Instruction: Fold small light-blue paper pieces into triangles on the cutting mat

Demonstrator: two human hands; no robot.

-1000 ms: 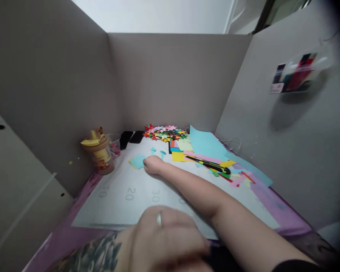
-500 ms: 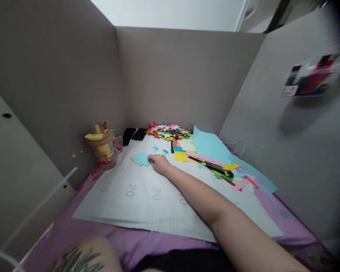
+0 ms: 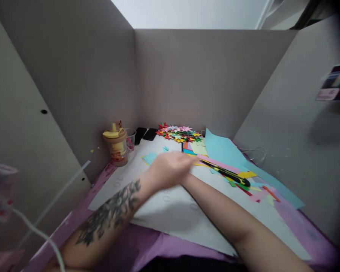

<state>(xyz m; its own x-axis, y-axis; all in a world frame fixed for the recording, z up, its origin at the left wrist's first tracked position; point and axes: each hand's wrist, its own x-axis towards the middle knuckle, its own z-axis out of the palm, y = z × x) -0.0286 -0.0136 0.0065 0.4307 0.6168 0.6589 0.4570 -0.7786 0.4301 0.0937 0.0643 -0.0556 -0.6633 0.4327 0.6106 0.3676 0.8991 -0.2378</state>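
The desk's purple cover (image 3: 155, 245) lay under a white sheet (image 3: 158, 219), with a blue sheet (image 3: 219, 145) at the right. The right forearm (image 3: 223, 211) reached across, its hand hidden behind the left hand (image 3: 172, 170), its grip impossible to tell. The left hung blurred above the white sheet; whether its fingers were closed, I couldn't tell. Stars (image 3: 178, 133) were heaped behind; a cutter (image 3: 228, 173) lay rightward; a blue piece (image 3: 150, 158), partly hidden, showed beside the left hand.

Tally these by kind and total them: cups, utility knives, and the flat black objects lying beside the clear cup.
Lidded cup: 1
Clear cup: 1
Utility knife: 1
Flat black objects: 2
Total: 5
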